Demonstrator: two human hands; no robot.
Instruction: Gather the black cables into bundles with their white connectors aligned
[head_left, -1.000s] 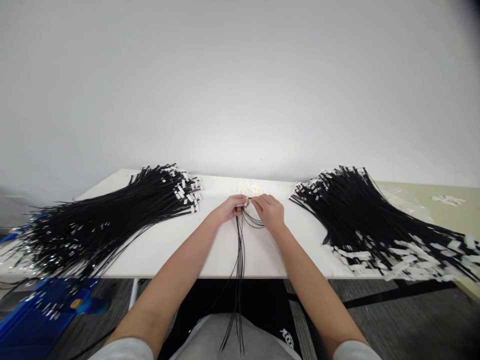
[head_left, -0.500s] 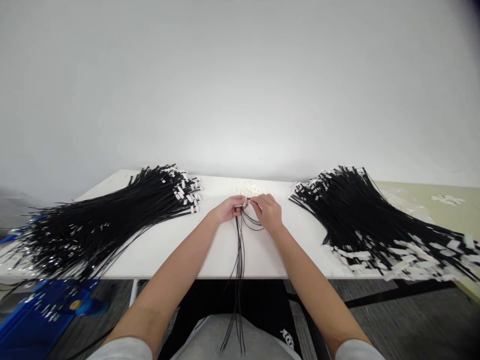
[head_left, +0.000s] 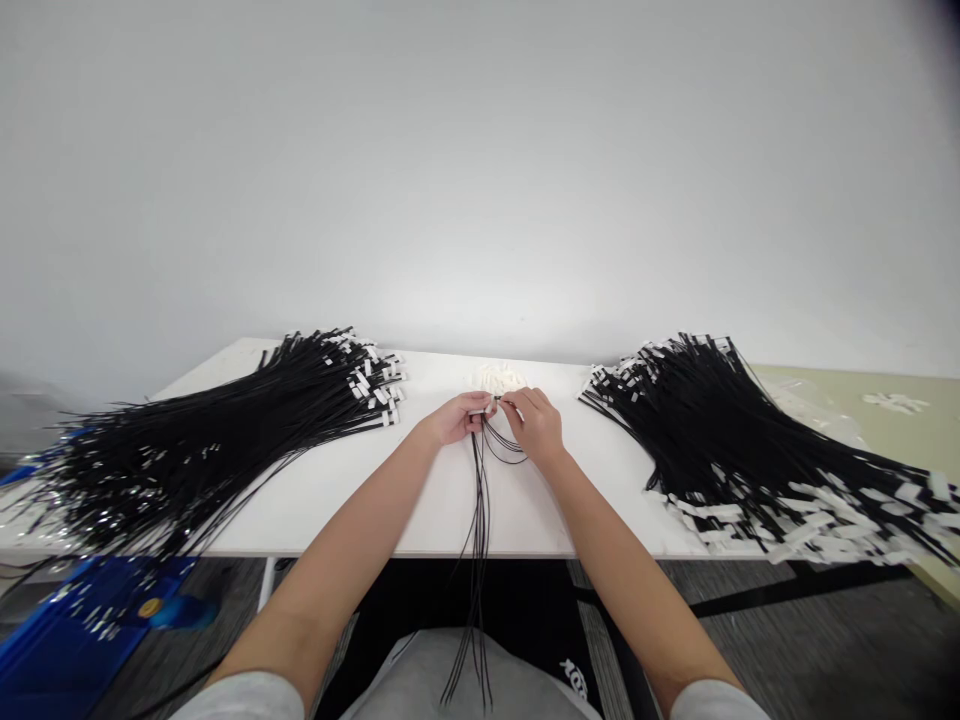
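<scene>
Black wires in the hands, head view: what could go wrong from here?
1. The black wires pinched by the left hand and right hand trail off the table edge into the lap; a snag there could tug them loose.
2. The left pile and right pile overhang the edges, so strands may slide off.
3. The small white parts sit just beyond the fingers; a nudge could scatter them.

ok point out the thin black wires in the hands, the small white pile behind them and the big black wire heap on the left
thin black wires (head_left: 478,500), head view, mid-length over the table edge
small white pile (head_left: 496,377), head view, its middle
big black wire heap (head_left: 225,430), head view, its middle
</scene>
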